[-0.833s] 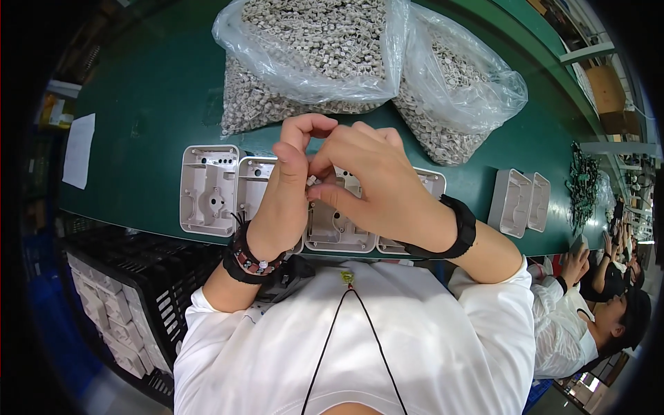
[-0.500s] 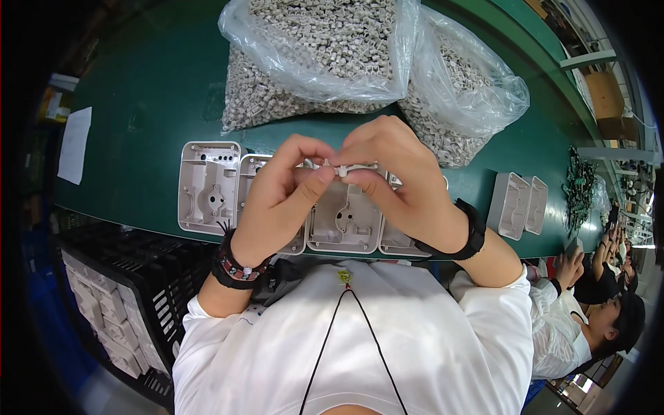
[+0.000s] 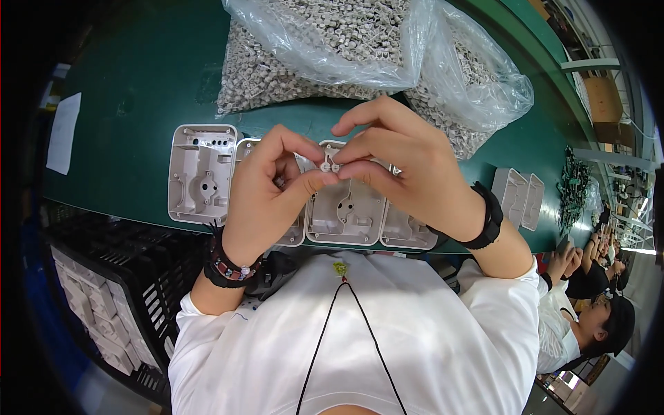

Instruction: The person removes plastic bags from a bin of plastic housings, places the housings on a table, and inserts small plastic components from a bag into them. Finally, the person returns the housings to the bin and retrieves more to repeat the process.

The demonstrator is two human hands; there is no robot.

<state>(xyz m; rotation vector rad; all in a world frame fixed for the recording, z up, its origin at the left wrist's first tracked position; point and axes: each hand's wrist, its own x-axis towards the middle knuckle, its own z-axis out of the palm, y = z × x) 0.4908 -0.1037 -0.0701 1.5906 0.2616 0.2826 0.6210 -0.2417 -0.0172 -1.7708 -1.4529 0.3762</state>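
Note:
My left hand (image 3: pixel 273 183) and my right hand (image 3: pixel 408 155) meet over the table's front edge, fingertips close together. Between them are small white plastic pieces (image 3: pixel 325 167) with round ends, one at each set of fingertips. Whether the pieces are joined I cannot tell. Thumb and forefinger of each hand are pinched. Below the hands lies an open light-grey plastic housing (image 3: pixel 363 218), its far part covered by my fingers. A similar housing (image 3: pixel 408 232) sits partly under my right wrist, and another is mostly hidden behind my left hand.
Another open housing (image 3: pixel 185 176) lies at the left. Clear bags (image 3: pixel 311 59) (image 3: pixel 477 104) of small grey-white parts stand at the back. Two housings (image 3: pixel 508 194) rest farther right, near dark cables (image 3: pixel 573 197). A black crate (image 3: pixel 149 304) is at lower left; a co-worker (image 3: pixel 588 325) sits at right.
The small pieces have turned, so two round ends now show side by side. My right forefinger has lifted away from them. The whole view has shifted slightly.

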